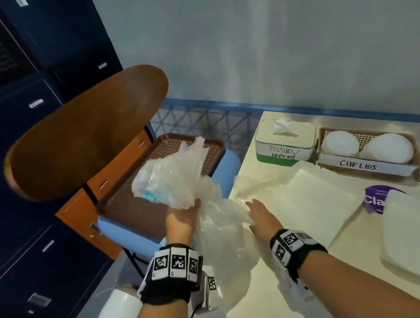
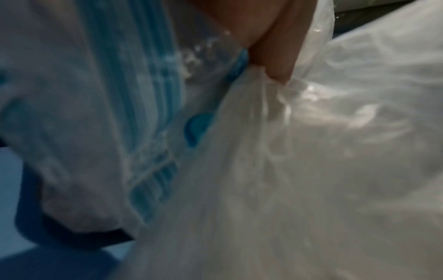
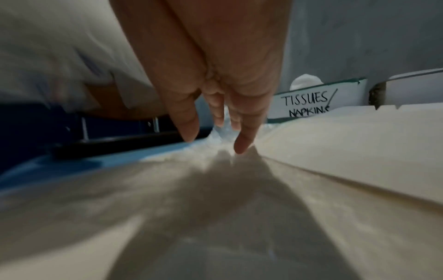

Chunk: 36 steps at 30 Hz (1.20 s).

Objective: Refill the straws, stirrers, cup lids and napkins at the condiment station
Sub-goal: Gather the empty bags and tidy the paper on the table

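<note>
Item: plastic bag (image 1: 176, 180), blue-printed pack inside. My left hand (image 1: 181, 221) grip bunched round its neck; right hand (image 1: 262, 215) flat, empty, beside grip. Step, I judge: fetching refill stock. Next: open bag toward tissue box (image 1: 284, 145), beyond grip.

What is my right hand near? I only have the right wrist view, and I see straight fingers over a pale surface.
Observer: In the head view the right hand hangs open beside a clear plastic bag.
Operator: Who holds the bag?
Observer: The left hand grips it from below.
Operator: Anything inside?
Observer: The left wrist view shows a blue-striped packet through the plastic.
Operator: Are the lids stocked?
Observer: The cup lids tray holds two white stacks.
</note>
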Each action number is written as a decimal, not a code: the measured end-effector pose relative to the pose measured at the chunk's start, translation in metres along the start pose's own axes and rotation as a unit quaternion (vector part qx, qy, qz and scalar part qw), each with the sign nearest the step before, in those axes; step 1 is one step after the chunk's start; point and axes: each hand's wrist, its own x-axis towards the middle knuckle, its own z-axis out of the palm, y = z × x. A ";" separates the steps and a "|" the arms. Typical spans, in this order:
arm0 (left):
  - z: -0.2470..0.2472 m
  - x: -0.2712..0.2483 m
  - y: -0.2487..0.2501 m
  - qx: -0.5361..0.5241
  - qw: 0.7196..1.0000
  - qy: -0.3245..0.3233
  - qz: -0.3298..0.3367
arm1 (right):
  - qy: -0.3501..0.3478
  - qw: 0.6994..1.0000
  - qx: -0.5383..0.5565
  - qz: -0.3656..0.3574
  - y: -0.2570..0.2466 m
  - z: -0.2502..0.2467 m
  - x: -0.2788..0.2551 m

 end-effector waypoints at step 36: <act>0.031 -0.003 0.048 -0.164 0.965 -0.203 -0.027 | 0.188 0.848 0.479 -0.128 -0.122 -0.115 -0.107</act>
